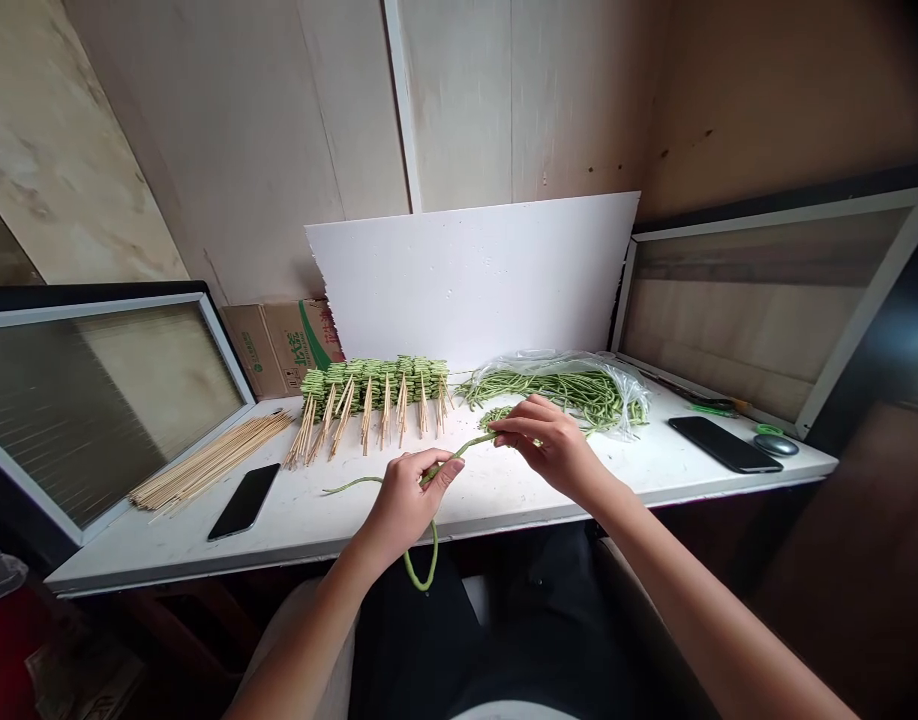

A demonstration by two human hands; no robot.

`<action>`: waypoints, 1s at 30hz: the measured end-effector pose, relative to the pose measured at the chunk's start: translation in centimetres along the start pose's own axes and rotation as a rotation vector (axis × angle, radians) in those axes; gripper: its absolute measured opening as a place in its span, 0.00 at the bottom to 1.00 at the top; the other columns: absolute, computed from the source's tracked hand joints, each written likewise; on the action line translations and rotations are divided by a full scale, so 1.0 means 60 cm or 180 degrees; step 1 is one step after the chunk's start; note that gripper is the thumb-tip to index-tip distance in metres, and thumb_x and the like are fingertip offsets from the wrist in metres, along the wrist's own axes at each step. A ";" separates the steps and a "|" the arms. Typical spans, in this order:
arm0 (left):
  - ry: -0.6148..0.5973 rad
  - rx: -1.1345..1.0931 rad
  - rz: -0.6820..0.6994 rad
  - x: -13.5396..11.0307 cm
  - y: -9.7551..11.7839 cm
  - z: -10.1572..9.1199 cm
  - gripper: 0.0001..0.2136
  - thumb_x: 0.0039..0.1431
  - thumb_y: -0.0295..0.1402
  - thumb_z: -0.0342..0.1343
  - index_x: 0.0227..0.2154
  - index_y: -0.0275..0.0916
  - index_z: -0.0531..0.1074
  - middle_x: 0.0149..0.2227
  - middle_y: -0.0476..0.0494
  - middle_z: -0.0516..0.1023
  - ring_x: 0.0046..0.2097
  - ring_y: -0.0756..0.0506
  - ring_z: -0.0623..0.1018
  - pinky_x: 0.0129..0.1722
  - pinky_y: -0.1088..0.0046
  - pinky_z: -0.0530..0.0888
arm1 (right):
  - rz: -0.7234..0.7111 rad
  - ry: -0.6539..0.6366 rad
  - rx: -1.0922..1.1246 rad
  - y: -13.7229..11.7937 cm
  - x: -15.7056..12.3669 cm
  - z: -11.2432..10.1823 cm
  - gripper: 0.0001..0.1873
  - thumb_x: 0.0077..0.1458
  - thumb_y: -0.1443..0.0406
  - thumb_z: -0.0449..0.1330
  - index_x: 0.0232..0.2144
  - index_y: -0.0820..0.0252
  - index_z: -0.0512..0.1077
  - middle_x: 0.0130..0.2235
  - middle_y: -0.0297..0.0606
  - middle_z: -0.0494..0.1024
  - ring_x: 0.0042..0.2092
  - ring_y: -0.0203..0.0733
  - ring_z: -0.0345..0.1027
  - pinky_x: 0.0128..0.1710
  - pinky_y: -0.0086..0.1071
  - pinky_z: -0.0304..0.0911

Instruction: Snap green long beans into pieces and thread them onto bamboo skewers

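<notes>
Paneled wall point(226, 150) up back, with a white board point(470, 280) leaning against it and a cardboard box point(283, 347) poking out on its left. Long green bean point(459, 455) is right over the near part of the white desk point(339, 522). Left hand point(408, 508) is clamped around it, right hand point(550, 442) pinches it further along with the fingertips, and the two hands are apart. One end trails off left over the desk, and a loop drops past the near edge, so that bit hangs in the air.

Open desk space sits in front of the bean rack point(373, 400), which has skewers sticking out toward the hands. Loose skewers point(211, 462) and a phone point(244, 501) are on the left, and a plastic bag of beans point(571, 390) is far right of the rack. Another phone point(724, 444) is on the right. Right hand's fingers hide where the bean ends, and the small stuff in the far right corner is hard to make out.
</notes>
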State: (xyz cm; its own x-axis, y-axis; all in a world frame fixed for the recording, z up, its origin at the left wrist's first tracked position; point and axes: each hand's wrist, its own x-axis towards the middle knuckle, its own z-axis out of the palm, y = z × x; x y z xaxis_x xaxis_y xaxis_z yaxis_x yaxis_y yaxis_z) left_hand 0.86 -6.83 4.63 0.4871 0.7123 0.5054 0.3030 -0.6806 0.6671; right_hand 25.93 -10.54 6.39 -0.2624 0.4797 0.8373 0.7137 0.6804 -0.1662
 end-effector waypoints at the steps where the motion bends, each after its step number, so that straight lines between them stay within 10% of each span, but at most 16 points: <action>1: -0.0029 0.0012 -0.0011 0.000 -0.001 0.000 0.20 0.70 0.48 0.54 0.38 0.36 0.81 0.31 0.45 0.79 0.33 0.47 0.73 0.34 0.72 0.68 | -0.0002 -0.0023 -0.0015 -0.001 -0.001 0.002 0.10 0.68 0.64 0.60 0.46 0.53 0.81 0.36 0.42 0.80 0.38 0.46 0.68 0.38 0.39 0.67; 30: -0.0306 0.0469 0.0603 -0.005 -0.018 0.035 0.24 0.73 0.44 0.48 0.26 0.36 0.77 0.19 0.50 0.66 0.24 0.50 0.63 0.27 0.73 0.61 | 0.0363 -0.0178 0.0297 0.066 -0.024 0.038 0.20 0.54 0.80 0.55 0.32 0.55 0.82 0.30 0.37 0.80 0.36 0.43 0.70 0.35 0.35 0.67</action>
State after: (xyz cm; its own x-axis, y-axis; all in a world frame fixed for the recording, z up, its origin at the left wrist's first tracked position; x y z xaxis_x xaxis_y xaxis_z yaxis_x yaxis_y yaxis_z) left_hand 2.07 -6.66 2.61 0.6201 0.5549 0.5545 0.3117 -0.8229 0.4750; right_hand 27.66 -7.29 3.34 -0.2207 0.5852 0.7803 0.6781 0.6671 -0.3085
